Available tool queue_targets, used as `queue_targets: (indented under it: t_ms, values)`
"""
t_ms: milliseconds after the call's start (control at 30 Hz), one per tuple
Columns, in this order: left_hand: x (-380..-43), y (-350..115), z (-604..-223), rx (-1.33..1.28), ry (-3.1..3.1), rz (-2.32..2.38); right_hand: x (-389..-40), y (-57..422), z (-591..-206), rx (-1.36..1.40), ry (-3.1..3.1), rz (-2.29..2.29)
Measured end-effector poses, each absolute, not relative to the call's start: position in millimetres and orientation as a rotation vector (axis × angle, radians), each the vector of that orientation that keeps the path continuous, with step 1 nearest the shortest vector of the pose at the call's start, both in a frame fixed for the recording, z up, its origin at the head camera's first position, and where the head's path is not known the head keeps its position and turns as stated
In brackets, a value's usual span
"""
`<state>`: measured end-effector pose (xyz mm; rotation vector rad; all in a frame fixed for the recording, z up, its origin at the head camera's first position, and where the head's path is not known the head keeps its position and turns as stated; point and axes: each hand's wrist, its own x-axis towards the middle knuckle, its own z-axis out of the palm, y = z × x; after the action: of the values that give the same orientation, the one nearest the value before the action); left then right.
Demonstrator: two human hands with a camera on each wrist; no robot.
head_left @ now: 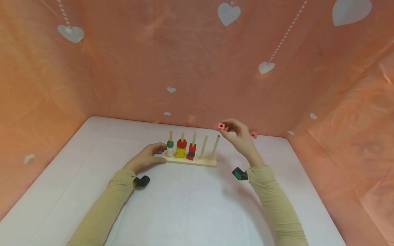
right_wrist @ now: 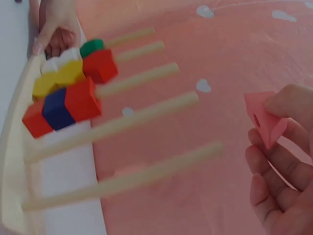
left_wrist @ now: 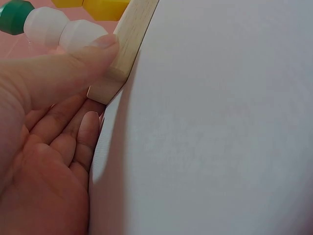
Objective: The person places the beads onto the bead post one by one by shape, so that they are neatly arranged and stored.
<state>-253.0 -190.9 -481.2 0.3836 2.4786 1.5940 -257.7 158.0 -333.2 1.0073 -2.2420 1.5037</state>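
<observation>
A wooden peg stand [head_left: 191, 161] with five upright pegs sits on the table. My left hand [head_left: 147, 157] holds its left end, thumb on the front edge and fingers behind. White and green beads [head_left: 170, 149] fill part of the leftmost peg. Beside them are yellow and red beads [head_left: 181, 148], then red and blue blocks [head_left: 192, 152]. The two right pegs are bare. Above and right of these, my right hand [head_left: 241, 140] pinches a pink block [right_wrist: 264, 115] between thumb and fingers. A dark hole shows in the block, which is apart from the pegs.
Another pink block [head_left: 253, 134] lies near the table's back edge, behind the right hand. Pink-orange cloth [head_left: 191, 68] with white hearts hangs around the back and sides. The table [head_left: 184, 205] has a white cover. Dark wrist devices [head_left: 239, 173] stick out at both sleeves.
</observation>
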Motion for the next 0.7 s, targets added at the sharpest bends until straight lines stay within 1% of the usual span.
queue_targets:
  t_ms: [367, 700]
  values:
    - [-255.3, -190.6, -482.2, 0.388, 2.491, 1.584, -256.5, 135.7, -339.1, 1.104, -2.352, 1.581]
    - [-254.2, -189.5, -480.8, 0.351, 2.476, 1.599, -262.4, 133.4, -348.5, 1.024, -2.444, 1.686]
